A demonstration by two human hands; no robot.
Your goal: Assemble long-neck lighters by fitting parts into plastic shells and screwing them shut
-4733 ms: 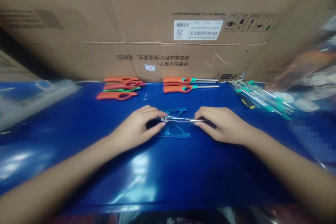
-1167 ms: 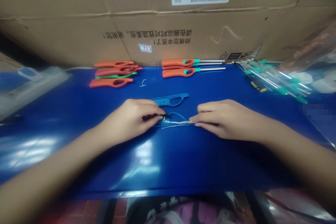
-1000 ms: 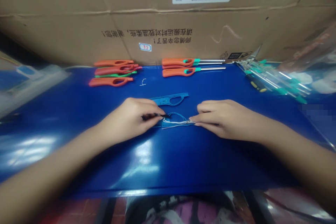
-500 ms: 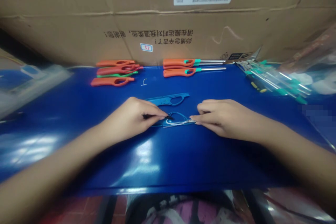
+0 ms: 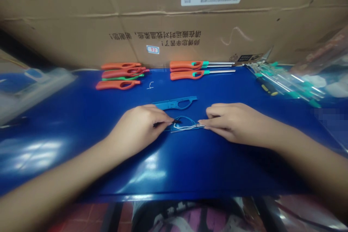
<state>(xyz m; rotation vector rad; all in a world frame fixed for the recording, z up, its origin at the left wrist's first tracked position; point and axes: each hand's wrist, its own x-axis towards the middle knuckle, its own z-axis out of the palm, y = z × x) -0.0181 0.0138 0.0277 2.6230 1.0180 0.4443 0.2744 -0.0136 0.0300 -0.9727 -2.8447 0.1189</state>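
Note:
Low over the table, my left hand [image 5: 144, 123] pinches a small black part [image 5: 177, 120] at the trigger opening of a blue lighter half-shell [image 5: 187, 118]. White wires [image 5: 185, 128] curve along this shell from the black part toward its right end. There my right hand [image 5: 231, 121] is closed, thumb and fingertips on the shell's narrow tip and the wire ends. Just behind lies a second blue half-shell [image 5: 174, 104], with its left end close to my left hand. My fingers cover the left body of the front shell.
Orange, red and green lighter handles [image 5: 119, 85] lie at the back left. Orange lighters with metal tubes [image 5: 187, 75] sit at the back middle. Metal tubes with green parts [image 5: 288, 83] are piled right, beside a yellow-black tool [image 5: 268, 88]. A cardboard box [image 5: 81, 40] stands behind.
My left hand has turned slightly, its knuckles a little lower, still pinching the black part. The right hand stays at the shell's tip. The whole view has shifted slightly.

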